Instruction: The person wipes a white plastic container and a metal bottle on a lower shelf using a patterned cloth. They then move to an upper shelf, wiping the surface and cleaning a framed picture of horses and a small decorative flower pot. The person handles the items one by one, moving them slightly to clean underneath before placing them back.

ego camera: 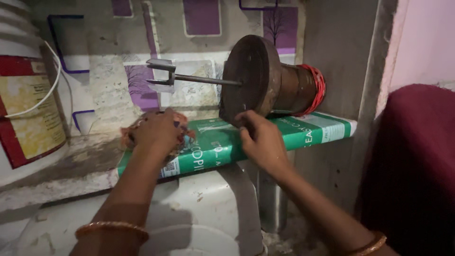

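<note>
A crumpled cloth (142, 130) is pressed onto the green box (265, 135) by the left hand (159, 130); the box's edge is gripped by the right hand (260, 137) beneath a brown metal press (270, 80).

A large white bucket (26, 95) with a red and yellow label stands at the left on the worn shelf (71, 166), its thin white wire handle (50, 90) hanging down its side. Behind runs a wall (199, 28) of pale tiles with purple squares and tree prints. A dark maroon cloth (417, 166) fills the right edge. Below sits a scuffed white container (204, 213).
</note>
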